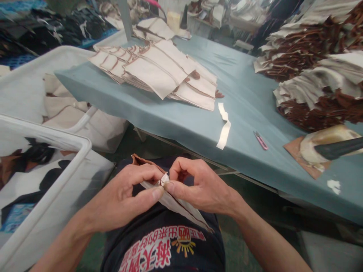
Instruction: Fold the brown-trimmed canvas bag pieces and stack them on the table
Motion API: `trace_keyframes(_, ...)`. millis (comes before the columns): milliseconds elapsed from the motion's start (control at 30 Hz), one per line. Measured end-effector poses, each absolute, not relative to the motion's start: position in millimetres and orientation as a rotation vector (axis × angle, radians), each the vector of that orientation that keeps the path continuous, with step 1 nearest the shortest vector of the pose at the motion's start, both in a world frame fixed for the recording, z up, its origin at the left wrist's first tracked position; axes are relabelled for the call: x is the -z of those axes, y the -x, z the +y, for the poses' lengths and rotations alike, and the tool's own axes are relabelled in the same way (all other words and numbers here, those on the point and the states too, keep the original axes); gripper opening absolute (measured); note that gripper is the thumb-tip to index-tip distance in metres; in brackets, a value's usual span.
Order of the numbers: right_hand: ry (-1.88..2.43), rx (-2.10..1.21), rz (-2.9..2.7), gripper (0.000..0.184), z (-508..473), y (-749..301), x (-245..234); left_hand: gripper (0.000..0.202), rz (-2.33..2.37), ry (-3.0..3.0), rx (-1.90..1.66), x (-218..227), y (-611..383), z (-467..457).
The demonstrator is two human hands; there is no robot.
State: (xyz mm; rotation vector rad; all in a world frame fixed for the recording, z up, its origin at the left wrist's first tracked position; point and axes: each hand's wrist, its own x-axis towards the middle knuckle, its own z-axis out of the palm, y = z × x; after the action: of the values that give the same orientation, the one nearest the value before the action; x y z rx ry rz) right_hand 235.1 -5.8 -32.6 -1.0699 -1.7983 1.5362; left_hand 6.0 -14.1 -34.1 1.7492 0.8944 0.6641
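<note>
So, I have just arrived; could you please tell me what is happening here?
A person holds a cream piece with brown edging over their lap, the left hand and right hand meeting at a small crumpled white bit on it. On the blue-covered table in front lie a spread pile of similar cream pieces, a pale strip and pink snips. Taller brown-and-cream stacks stand at the right.

Head-worn view, forward and down, hands (204, 185) near
</note>
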Motion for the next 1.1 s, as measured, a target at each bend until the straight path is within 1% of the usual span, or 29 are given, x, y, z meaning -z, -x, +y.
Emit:
trace_keyframes(367, 1.125, -1.382, -1.944, 0.022, -8.7, -227.9, 32.6, 0.024, 0.922, -1.730, -0.704, 40.3, -4.0, -17.4)
trace_keyframes(533, 1.152, -1.094, -2.091, 0.014, -9.1, -230.9, 32.9, 0.027, 0.983, -1.768, -0.707, 43.6, -7.1, -18.2)
trace_keyframes(633, 1.175, -0.916, -2.174, 0.013, -8.3, -232.5, 31.5, 0.030, 0.989, -1.824, -0.687, 45.2, -8.8, -19.1)
trace_keyframes(733, 1.158, -0.842, -2.206, 0.012, -8.4, -231.4, 31.1, 0.032, 1.041, -1.842, -0.694, 44.0, -12.2, -22.5)
trace_keyframes(867, 1.222, -0.914, -2.144, 0.014, -9.6, -225.3, 33.2, 0.029, 1.165, -1.833, -0.763, 41.0, -20.4, -29.3)
trace_keyframes(967, 1.273, -1.069, -2.076, 0.017, -7.5, -220.8, 34.4, 0.027, 1.212, -1.798, -0.828, 42.5, -24.0, -31.3)
trace_keyframes(1100, 1.275, -1.295, -2.099, 0.022, 2.1, -219.7, 29.2, 0.029, 1.131, -1.733, -0.840, 48.6, -18.3, -28.6)
